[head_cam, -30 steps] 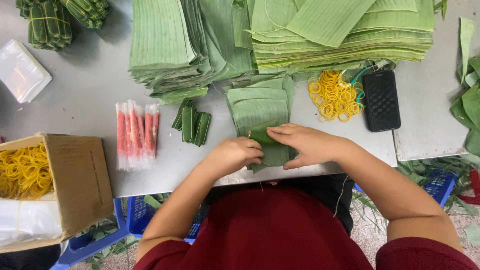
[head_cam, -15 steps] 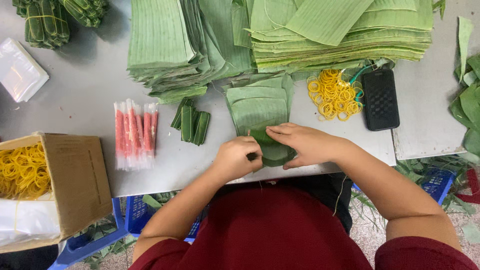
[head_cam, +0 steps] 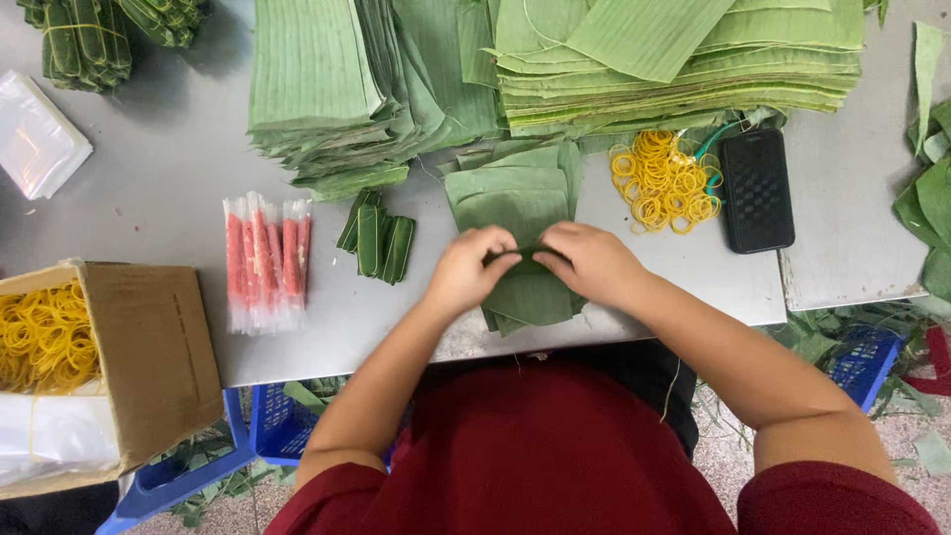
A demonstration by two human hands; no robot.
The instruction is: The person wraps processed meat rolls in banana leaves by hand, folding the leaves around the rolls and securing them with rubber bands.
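My left hand and my right hand meet at the near edge of a grey table, fingertips pinching a small folded green leaf bundle between them. Under the hands lies a short pile of cut banana leaf pieces, partly hidden by my fingers. To the left of my left hand lie several finished green leaf rolls and a row of pink sticks in clear wrappers.
Tall stacks of cut banana leaves fill the far side. A heap of yellow rubber bands and a black phone lie right. A cardboard box of rubber bands stands at left; blue crates sit below.
Both hands have drawn closer together over the leaf pile. The folded leaf that lay flat under my fingers is now pinched up between both hands' fingertips.
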